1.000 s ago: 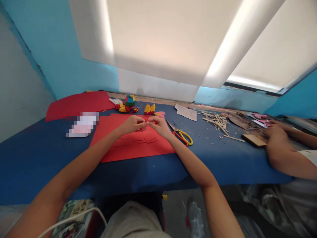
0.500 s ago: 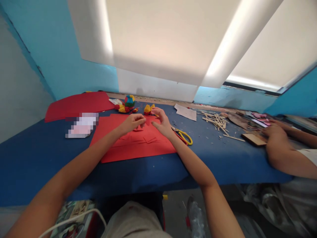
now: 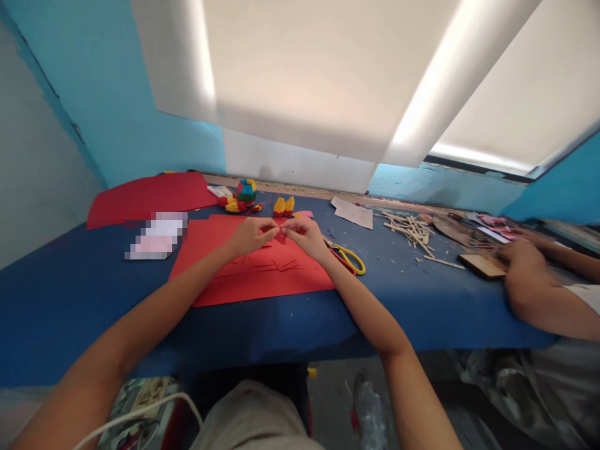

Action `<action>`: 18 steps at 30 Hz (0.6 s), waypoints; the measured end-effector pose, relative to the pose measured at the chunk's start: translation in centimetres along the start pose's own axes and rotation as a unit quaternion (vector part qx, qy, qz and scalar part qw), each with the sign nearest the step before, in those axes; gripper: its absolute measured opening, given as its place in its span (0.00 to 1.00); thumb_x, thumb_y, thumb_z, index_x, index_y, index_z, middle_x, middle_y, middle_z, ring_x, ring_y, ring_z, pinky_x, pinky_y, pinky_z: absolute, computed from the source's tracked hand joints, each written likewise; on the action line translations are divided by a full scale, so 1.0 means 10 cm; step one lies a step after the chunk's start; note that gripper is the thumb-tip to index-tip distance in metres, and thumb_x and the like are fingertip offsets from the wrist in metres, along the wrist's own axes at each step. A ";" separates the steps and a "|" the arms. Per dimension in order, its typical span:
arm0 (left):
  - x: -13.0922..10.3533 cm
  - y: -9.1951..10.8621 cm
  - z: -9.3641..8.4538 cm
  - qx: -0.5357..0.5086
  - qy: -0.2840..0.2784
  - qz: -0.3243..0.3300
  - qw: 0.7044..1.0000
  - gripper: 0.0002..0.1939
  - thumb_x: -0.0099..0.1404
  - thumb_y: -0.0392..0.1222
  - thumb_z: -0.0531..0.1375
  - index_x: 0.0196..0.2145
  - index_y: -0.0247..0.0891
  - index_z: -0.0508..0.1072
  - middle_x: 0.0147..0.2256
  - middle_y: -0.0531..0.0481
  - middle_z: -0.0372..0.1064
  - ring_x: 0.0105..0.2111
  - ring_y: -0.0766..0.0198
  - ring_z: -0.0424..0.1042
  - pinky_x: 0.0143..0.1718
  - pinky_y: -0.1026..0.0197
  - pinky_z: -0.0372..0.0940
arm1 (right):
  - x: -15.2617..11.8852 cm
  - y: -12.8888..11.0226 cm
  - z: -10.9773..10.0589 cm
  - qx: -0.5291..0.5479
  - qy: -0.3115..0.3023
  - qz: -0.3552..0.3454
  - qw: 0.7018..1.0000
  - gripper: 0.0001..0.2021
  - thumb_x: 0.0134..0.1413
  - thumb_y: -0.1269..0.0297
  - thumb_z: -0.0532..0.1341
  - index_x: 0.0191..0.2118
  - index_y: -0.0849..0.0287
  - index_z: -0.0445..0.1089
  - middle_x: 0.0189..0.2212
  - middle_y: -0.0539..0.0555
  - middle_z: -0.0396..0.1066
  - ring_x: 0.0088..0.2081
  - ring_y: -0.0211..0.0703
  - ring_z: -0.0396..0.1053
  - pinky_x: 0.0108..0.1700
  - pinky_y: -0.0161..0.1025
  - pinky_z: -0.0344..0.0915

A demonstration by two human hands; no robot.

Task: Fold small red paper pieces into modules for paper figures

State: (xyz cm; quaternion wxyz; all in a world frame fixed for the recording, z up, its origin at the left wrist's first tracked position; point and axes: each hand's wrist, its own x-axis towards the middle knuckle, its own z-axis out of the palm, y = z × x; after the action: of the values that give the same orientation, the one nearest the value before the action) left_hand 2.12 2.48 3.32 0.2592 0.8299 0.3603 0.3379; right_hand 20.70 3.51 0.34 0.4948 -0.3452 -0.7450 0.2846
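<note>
A small piece of red paper (image 3: 280,231) sits between the fingertips of both hands, above the red sheet (image 3: 262,285). Its outline merges with the sheet; the direction of its long axis cannot be told.

The left hand (image 3: 250,237) is at the left of the piece, thumb and forefinger pinched together on its edge. The right hand (image 3: 307,240) is at the right, thumb and forefinger likewise pinching. The fingertips face each other across the piece and almost meet; neither hand is clearly nearer to it.

Small red slips (image 3: 285,265) lie on the sheet, on the near side of the fingers. The scissors (image 3: 352,259), partly hidden by the right hand, lie on the blue table (image 3: 384,300) just to the right. On the far side stand two yellow-and-red folded shapes (image 3: 284,207), with a multicoloured paper model (image 3: 246,191) to their left. Thin sticks (image 3: 412,230) lie farther right, then a wooden block (image 3: 484,265) beside a co-worker's arm (image 3: 539,284).
</note>
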 end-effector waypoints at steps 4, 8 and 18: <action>0.00 0.00 -0.02 0.005 -0.007 -0.003 1.000 0.14 0.62 0.45 0.53 0.27 0.35 0.72 0.27 0.49 0.71 0.25 0.66 0.67 0.24 0.67 0.58 | -0.02 -0.04 0.03 -0.080 0.010 -0.032 0.996 0.08 0.51 0.59 0.61 0.30 0.58 0.72 0.26 0.51 0.73 0.26 0.36 0.67 0.29 0.35 0.62; 0.02 -0.09 0.02 0.063 0.026 0.042 0.997 0.14 0.65 0.45 0.51 0.29 0.35 0.71 0.27 0.49 0.70 0.26 0.66 0.65 0.26 0.66 0.58 | 0.00 -0.07 0.01 -0.051 0.016 -0.009 0.999 0.11 0.51 0.56 0.61 0.30 0.58 0.73 0.28 0.51 0.74 0.28 0.37 0.68 0.30 0.35 0.63; 0.03 -0.20 0.08 0.191 0.082 0.167 0.964 0.13 0.68 0.42 0.47 0.31 0.37 0.67 0.31 0.45 0.67 0.36 0.58 0.67 0.40 0.59 0.61 | 0.01 -0.13 -0.06 0.116 -0.031 0.133 0.984 0.11 0.44 0.56 0.66 0.29 0.60 0.74 0.24 0.50 0.73 0.29 0.36 0.69 0.34 0.34 0.64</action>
State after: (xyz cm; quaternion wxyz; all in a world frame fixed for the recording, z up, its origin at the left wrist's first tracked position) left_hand 2.06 3.79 1.60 0.0054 0.8817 0.2943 0.3687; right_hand 20.94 2.82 1.63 0.4656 -0.3726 -0.6695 0.4429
